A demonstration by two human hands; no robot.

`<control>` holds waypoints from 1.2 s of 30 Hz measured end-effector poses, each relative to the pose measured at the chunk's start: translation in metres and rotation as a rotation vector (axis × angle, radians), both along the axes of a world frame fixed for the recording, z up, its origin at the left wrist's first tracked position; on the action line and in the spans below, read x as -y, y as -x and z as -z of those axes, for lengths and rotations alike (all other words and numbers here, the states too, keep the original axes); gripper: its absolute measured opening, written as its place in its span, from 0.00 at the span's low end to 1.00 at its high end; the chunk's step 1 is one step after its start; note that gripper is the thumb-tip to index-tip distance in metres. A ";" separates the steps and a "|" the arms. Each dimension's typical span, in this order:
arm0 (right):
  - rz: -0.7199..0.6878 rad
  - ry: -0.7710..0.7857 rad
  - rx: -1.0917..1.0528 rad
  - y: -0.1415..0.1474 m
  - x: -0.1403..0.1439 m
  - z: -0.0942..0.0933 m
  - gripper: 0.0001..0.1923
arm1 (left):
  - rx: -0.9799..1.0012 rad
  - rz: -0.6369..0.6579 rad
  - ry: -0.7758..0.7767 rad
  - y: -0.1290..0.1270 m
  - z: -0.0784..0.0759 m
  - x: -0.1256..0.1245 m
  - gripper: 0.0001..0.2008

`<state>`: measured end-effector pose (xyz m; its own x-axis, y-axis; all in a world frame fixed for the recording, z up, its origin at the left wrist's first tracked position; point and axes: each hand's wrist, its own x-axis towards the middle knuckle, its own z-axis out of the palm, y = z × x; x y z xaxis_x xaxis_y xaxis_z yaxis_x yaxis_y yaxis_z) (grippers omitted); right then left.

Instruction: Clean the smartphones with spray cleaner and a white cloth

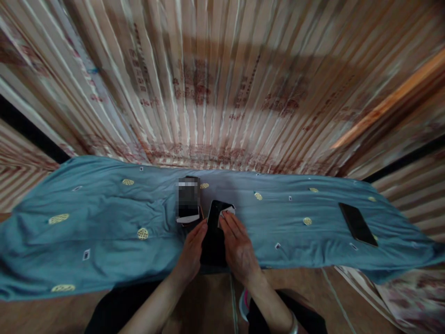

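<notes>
In the middle of the cloth-covered surface lies a dark smartphone, its top end pointing away from me. My left hand grips the phone along its left edge, fingers closed against the side. Over the upper right of the phone, my right hand presses a small white piece of cloth or paper under its fingertips. Most of that white piece is hidden by the fingers. Just left of the phone sits a dark stack of flat items with a pale lower edge; its top is blurred out.
Another dark phone lies at the right of the blue-green cloth printed with yellow shapes. Behind the surface hangs a pleated striped curtain. Tiled floor shows below the front edge.
</notes>
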<state>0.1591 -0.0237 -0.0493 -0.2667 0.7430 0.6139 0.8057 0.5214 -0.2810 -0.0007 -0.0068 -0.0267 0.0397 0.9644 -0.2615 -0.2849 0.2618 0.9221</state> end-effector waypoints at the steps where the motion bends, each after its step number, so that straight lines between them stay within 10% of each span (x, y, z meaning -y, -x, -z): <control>1: 0.011 0.003 0.006 -0.002 0.000 0.000 0.41 | -0.016 -0.012 -0.007 0.000 0.001 0.000 0.26; 36: -0.001 0.005 -0.077 -0.002 -0.008 -0.003 0.41 | -0.044 0.153 -0.069 -0.002 -0.014 0.003 0.29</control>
<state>0.1609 -0.0152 -0.0465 -0.2202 0.7456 0.6290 0.7810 0.5211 -0.3442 0.0010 -0.0095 -0.0126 0.1769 0.9637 -0.1997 -0.2054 0.2346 0.9501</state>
